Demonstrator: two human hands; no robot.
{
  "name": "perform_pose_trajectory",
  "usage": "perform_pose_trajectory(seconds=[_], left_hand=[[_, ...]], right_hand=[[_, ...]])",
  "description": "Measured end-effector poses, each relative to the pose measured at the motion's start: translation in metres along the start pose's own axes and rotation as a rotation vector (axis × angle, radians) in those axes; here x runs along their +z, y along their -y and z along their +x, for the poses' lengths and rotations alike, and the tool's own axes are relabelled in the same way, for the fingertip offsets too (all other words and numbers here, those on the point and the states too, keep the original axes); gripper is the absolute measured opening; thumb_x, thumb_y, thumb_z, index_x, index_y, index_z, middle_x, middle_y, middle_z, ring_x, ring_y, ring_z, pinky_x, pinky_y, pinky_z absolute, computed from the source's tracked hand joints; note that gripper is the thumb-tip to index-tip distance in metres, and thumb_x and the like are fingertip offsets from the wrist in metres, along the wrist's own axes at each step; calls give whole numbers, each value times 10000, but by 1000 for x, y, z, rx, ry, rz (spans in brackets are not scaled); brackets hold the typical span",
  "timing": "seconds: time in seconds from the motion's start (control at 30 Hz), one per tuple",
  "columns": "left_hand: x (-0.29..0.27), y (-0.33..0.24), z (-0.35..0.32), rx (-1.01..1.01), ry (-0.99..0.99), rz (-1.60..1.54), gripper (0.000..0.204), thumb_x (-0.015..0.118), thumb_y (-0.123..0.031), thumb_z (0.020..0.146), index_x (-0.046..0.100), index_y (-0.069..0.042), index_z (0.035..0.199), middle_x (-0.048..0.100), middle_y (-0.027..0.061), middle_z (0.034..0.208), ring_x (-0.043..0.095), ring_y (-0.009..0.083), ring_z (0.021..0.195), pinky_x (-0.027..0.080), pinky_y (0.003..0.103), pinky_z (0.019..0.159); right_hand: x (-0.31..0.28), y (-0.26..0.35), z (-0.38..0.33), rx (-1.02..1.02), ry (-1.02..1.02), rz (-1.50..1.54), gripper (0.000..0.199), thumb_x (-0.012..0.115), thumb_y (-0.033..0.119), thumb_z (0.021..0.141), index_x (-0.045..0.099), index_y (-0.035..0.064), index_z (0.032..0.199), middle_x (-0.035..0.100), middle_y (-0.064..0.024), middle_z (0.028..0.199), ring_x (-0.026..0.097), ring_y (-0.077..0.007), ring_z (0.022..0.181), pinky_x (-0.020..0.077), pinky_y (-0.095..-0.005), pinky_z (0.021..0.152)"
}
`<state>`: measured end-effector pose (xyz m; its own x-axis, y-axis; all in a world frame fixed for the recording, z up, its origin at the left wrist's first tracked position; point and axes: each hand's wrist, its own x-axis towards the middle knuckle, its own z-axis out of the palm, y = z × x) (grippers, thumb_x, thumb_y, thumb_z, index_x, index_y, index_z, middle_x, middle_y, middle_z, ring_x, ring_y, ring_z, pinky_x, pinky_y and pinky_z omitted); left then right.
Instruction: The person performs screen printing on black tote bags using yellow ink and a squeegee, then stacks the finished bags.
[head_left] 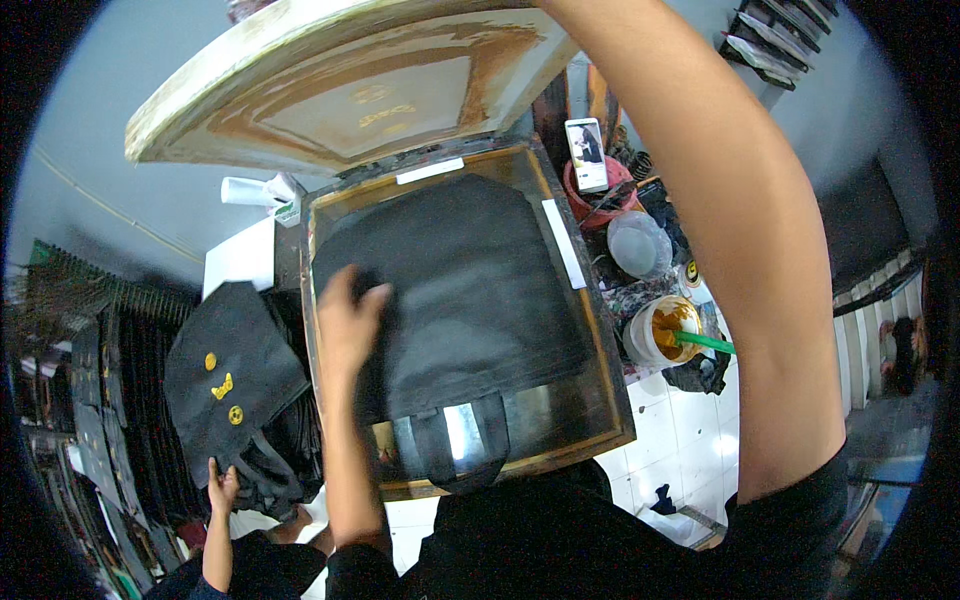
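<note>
A plain black fabric bag lies flat on a glass-topped printing board, its looped handles toward me. My left hand rests at the bag's left edge, thumb and fingers apart, gripping nothing I can see. Above the board, a screen-printing frame stands tilted up, with brown-stained mesh and a small yellow design. My right forearm reaches up to the frame's upper edge; the hand itself lies beyond the picture.
At the lower left, another person's hand holds a black bag with yellow prints. Racks of black bags stand behind. On the right are a paint tub with a green-handled tool, a plastic container and a phone.
</note>
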<state>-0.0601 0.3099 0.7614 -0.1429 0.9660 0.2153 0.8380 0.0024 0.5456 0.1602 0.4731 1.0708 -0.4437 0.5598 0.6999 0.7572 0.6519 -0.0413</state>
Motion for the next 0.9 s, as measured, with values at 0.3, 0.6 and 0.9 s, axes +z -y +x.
perform_pose_trajectory(seconds=[0.3,0.6,0.9], left_hand=[[175,-96,116,-22,374,159,1213,569,-840,784,209,-37,1619,49,287,1681,-33,430,1568,1,590,1242],[203,-105,129,-23,334,126,1329,636,-861,700,173,-27,1626,11,274,1690,-74,411,1572,-43,612,1230],[180,-98,119,-72,394,194,1336,676,-833,678,185,-25,1622,20,260,1695,-74,412,1572,-42,656,1213]], right_hand=[[-6,10,-6,15,62,65,298,591,183,871,771,-26,982,715,-279,1060,699,-412,1025,546,-452,904],[-25,24,-22,38,56,67,301,596,212,907,781,31,1062,714,-232,1163,687,-371,1109,543,-431,946],[-14,17,-11,57,70,31,293,677,215,862,783,34,1066,718,-231,1159,689,-359,1119,543,-424,951]])
